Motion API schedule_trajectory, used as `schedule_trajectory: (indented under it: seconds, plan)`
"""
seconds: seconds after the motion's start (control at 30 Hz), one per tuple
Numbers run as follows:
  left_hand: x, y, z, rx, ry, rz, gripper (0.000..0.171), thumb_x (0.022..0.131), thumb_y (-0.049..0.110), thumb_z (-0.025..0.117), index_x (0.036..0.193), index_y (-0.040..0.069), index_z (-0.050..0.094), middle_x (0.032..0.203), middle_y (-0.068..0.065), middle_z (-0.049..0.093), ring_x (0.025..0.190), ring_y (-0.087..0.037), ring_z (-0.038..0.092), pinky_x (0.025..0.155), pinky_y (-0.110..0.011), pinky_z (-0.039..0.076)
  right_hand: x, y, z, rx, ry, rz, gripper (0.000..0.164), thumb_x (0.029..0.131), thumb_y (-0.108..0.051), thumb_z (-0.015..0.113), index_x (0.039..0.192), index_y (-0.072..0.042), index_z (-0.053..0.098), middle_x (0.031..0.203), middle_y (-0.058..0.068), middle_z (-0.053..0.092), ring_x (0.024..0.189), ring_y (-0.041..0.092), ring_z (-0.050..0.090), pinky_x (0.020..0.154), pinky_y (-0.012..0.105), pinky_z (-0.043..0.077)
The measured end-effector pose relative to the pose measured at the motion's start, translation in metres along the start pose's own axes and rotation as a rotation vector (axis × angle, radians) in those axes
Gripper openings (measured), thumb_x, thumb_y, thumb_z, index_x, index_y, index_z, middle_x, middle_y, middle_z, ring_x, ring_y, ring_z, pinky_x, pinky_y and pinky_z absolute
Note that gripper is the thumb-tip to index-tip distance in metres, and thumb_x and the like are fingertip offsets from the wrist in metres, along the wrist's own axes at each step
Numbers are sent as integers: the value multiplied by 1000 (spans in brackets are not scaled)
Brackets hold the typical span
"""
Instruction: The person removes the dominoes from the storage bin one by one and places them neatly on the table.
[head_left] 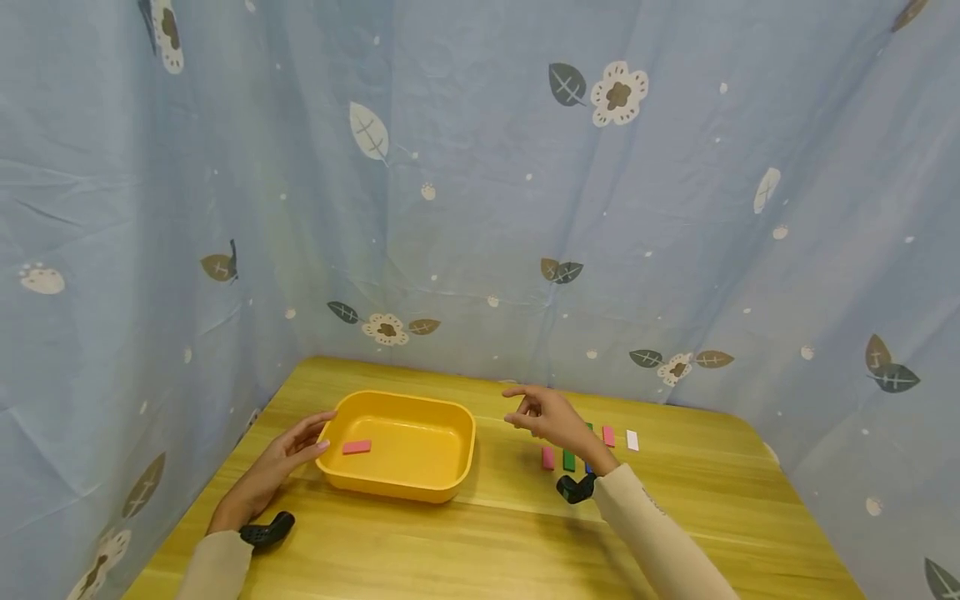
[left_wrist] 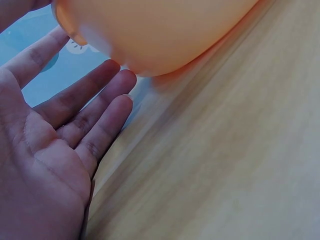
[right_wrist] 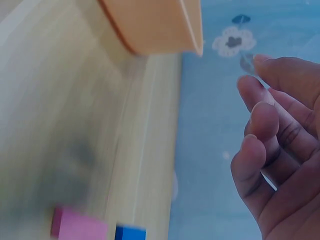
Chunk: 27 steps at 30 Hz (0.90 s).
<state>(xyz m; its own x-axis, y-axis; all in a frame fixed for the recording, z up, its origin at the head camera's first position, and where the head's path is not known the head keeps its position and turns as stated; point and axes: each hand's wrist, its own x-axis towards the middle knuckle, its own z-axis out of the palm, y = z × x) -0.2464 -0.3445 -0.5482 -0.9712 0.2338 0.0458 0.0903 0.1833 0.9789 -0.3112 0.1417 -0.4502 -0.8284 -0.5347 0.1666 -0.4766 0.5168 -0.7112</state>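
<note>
A yellow plastic basin (head_left: 390,484) stands on the table, with one pink block (head_left: 357,447) lying inside near its left wall. My left hand (head_left: 279,462) is at the basin's left end, its fingers extended against or very near the outer wall. In the left wrist view, the fingertips (left_wrist: 127,80) meet the wall's underside edge. Over the table, right of the basin, hangs my right hand (head_left: 551,417), fingers loosely bent and nothing between them. Below and behind it lie a pink block (head_left: 548,458), a green block (head_left: 569,461) and a partly hidden blue block (head_left: 588,467).
Farther right are another pink block (head_left: 608,436) and a white block (head_left: 632,440); a second green block (head_left: 589,427) is mostly covered by the right arm. A blue patterned curtain (head_left: 480,208) encloses the wooden table (head_left: 420,550) at the back and sides.
</note>
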Motion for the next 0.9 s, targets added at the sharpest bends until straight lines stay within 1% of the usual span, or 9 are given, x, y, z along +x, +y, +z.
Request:
schedule_trajectory:
  seconds: [0.13,0.2,0.27,0.4,0.53,0.63,0.7,0.8,0.9]
  plan:
    - [-1,0,1,-2,7,-13,57,107,29,58,160,22,38,164,-12,31,145,-25,34,96,-12,41,13,-9,17,29,-25,-36,39,99,-28,72,136,-20,64,83,-5,71,62,30,61,56,30,53]
    - [-1,0,2,-8,9,-20,58,107,30,59,160,21,38,164,-12,30,147,-33,29,96,-12,41,19,-13,26,41,-43,-54,38,99,-28,72,136,-21,64,85,-2,72,63,31,61,56,30,53]
    - [-2,1,3,-15,9,-25,58,107,30,59,160,21,38,164,-11,30,149,-37,26,95,-12,41,25,-18,34,48,-59,-72,38,99,-27,72,136,-20,64,87,2,72,63,32,61,56,29,52]
    - [-1,3,3,-11,8,-26,59,106,30,59,160,22,37,164,-10,29,150,-37,24,95,-11,39,36,-28,50,67,-87,-104,38,99,-26,72,135,-19,65,89,7,73,63,35,62,55,29,52]
    - [-1,3,3,-3,14,-20,59,106,31,60,160,22,37,164,-10,30,149,-37,25,95,-10,39,47,-36,68,76,-102,-134,37,97,-26,74,132,-16,67,84,0,72,65,34,64,55,29,54]
    - [-1,3,2,-1,17,-19,59,106,31,61,160,22,38,164,-10,30,149,-37,26,95,-10,39,54,-42,80,70,-117,-147,37,97,-26,74,132,-14,67,81,-7,69,64,29,65,54,28,55]
    - [-1,2,2,-4,16,-21,59,106,32,61,160,22,38,164,-10,31,149,-37,26,95,-11,40,58,-46,87,64,-135,-146,38,97,-27,74,132,-12,67,80,-9,69,63,24,64,55,28,55]
    - [-1,2,2,-3,12,-20,59,106,31,60,160,22,38,164,-11,31,148,-36,28,95,-12,40,63,-53,95,58,-169,-140,40,98,-28,73,133,-10,66,81,-4,70,62,20,63,56,28,55]
    - [0,1,2,4,11,-17,58,106,30,60,159,23,38,163,-11,31,146,-33,31,96,-13,41,70,-60,97,34,-193,-145,39,99,-29,72,133,-11,67,85,2,72,64,20,64,57,27,54]
